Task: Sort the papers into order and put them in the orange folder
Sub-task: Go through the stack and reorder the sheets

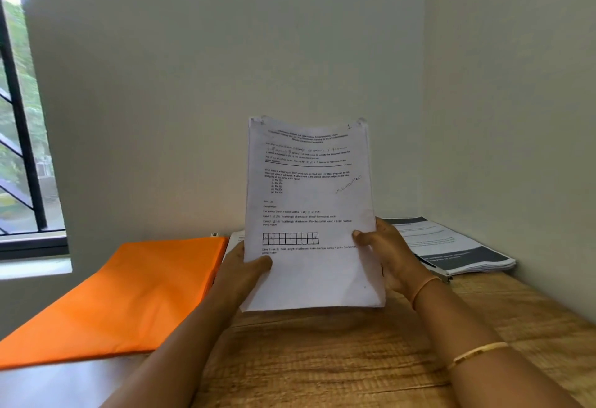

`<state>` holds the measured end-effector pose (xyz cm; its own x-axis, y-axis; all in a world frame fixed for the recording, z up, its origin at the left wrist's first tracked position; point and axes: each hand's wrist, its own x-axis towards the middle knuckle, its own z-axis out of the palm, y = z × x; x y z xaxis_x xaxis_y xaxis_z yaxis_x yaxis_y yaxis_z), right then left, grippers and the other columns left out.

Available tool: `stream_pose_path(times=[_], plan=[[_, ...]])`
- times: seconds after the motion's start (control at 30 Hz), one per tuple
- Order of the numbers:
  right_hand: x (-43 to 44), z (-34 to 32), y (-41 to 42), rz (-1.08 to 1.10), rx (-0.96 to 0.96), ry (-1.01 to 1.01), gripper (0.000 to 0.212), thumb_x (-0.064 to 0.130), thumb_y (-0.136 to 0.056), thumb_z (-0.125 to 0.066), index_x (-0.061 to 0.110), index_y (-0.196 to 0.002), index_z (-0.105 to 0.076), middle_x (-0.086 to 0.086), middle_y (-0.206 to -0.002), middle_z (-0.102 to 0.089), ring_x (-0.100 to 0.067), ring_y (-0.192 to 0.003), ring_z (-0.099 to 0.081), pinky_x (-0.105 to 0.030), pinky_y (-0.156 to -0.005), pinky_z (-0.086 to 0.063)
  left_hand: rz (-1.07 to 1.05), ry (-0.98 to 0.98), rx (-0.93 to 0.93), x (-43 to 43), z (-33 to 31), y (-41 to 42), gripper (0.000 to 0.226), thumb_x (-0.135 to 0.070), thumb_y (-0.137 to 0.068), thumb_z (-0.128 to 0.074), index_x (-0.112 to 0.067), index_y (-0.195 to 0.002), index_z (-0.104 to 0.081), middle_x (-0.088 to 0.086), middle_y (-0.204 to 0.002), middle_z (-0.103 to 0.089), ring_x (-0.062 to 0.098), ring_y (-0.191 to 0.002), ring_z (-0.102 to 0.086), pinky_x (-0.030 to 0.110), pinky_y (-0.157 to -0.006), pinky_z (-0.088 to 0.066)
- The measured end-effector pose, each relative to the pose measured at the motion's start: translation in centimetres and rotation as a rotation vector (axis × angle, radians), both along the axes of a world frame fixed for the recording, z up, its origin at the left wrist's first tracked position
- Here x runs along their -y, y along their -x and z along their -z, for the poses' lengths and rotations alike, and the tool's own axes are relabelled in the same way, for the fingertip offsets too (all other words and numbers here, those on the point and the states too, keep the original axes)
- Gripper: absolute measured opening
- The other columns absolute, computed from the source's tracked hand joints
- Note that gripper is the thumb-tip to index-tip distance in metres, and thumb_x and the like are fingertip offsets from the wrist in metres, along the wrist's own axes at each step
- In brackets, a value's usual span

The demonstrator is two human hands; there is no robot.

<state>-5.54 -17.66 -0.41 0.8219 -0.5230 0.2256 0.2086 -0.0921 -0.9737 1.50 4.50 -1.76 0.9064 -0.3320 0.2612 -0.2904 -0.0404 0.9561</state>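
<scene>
A stack of white printed papers stands upright above the wooden table, its front page marked with a handwritten 1 at the top right. My left hand grips the stack's lower left edge, thumb on the front page. My right hand grips the right edge, thumb on the front. The orange folder lies shut and flat on the table to the left, apart from both hands.
A pile of printed booklets with dark bands lies at the back right corner with a pen-like object beside it. More white paper peeks out behind the held stack. The wooden table meets walls behind and right; a barred window is left.
</scene>
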Motion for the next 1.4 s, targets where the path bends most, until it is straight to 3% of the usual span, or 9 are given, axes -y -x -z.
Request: stream_pose_path(times=[0.13,0.27,0.47,0.67,0.83,1.0,1.27,1.4], plan=[[0.2,-0.3,0.6,-0.11,-0.042,-0.078,0.025,-0.002,-0.091,-0.053,0.014,-0.109,-0.058,-0.008,-0.107,-0.065,-0.027,-0.092,-0.062,-0.039,-0.087,-0.051,0.11,0.236,-0.17,-0.5,-0.7,-0.3,0.02,-0.003,-0.09,-0.052,-0.012,-0.105,-0.06,0.012,-0.1,-0.07,0.029,-0.082,-0.066,0.036,-0.065,-0.053],[0.0,0.2,0.4,-0.161,-0.181,-0.003,0.035,-0.002,-0.089,-0.055,0.01,-0.122,-0.057,-0.012,-0.118,-0.064,-0.034,-0.106,-0.06,-0.047,-0.097,-0.047,0.112,0.334,-0.193,-0.8,-0.4,-1.0,0.021,-0.009,-0.091,-0.058,-0.011,-0.112,-0.059,0.014,-0.101,-0.071,0.028,-0.079,-0.069,0.036,-0.058,-0.057],[-0.4,0.8,-0.1,-0.143,-0.306,0.065,0.028,0.007,-0.089,-0.058,0.007,-0.117,-0.059,-0.014,-0.116,-0.064,-0.033,-0.106,-0.06,-0.046,-0.099,-0.045,0.043,0.273,-0.1,-0.7,0.6,-1.3,0.026,-0.009,-0.091,-0.058,-0.011,-0.117,-0.057,0.01,-0.097,-0.071,0.023,-0.073,-0.071,0.033,-0.054,-0.057],[-0.2,1.0,-0.3,-0.107,-0.311,0.065,0.026,0.012,-0.09,-0.058,0.006,-0.115,-0.059,-0.015,-0.114,-0.064,-0.033,-0.105,-0.059,-0.043,-0.096,-0.047,0.016,0.216,-0.051,-0.6,0.8,-1.4,0.026,-0.012,-0.092,-0.057,-0.01,-0.118,-0.057,0.01,-0.096,-0.071,0.02,-0.071,-0.071,0.028,-0.051,-0.055],[-0.1,1.1,-0.4,-0.056,-0.279,0.037,0.018,0.013,-0.091,-0.057,0.005,-0.107,-0.059,-0.016,-0.112,-0.063,-0.033,-0.105,-0.059,-0.041,-0.094,-0.048,0.009,0.208,-0.041,-0.7,0.9,-1.5,0.024,-0.013,-0.092,-0.058,-0.012,-0.117,-0.058,0.012,-0.101,-0.071,0.026,-0.079,-0.071,0.034,-0.057,-0.057],[0.2,1.0,-0.6,0.009,-0.273,0.059,0.025,0.013,-0.09,-0.06,-0.001,-0.111,-0.059,-0.017,-0.112,-0.063,-0.034,-0.106,-0.058,-0.042,-0.095,-0.046,0.013,0.217,-0.053,-0.7,1.0,-1.7,0.027,-0.013,-0.091,-0.059,-0.012,-0.118,-0.058,0.013,-0.103,-0.071,0.032,-0.086,-0.07,0.046,-0.071,-0.057],[0.0,0.9,-0.7,0.042,-0.276,0.138,0.02,0.016,-0.092,-0.058,0.004,-0.107,-0.06,-0.014,-0.112,-0.062,-0.032,-0.106,-0.056,-0.045,-0.099,-0.045,-0.001,0.203,-0.041,-0.7,0.9,-1.4,0.023,-0.014,-0.092,-0.058,-0.011,-0.115,-0.059,0.009,-0.098,-0.071,0.024,-0.078,-0.071,0.031,-0.055,-0.056],[0.0,0.8,-0.6,0.046,-0.279,0.175,0.009,0.016,-0.093,-0.057,0.007,-0.095,-0.06,-0.012,-0.108,-0.061,-0.029,-0.102,-0.056,-0.036,-0.091,-0.046,-0.012,0.194,-0.033,-0.6,0.9,-1.3,0.021,-0.014,-0.091,-0.059,-0.013,-0.112,-0.059,0.009,-0.098,-0.071,0.024,-0.078,-0.071,0.03,-0.054,-0.056]])
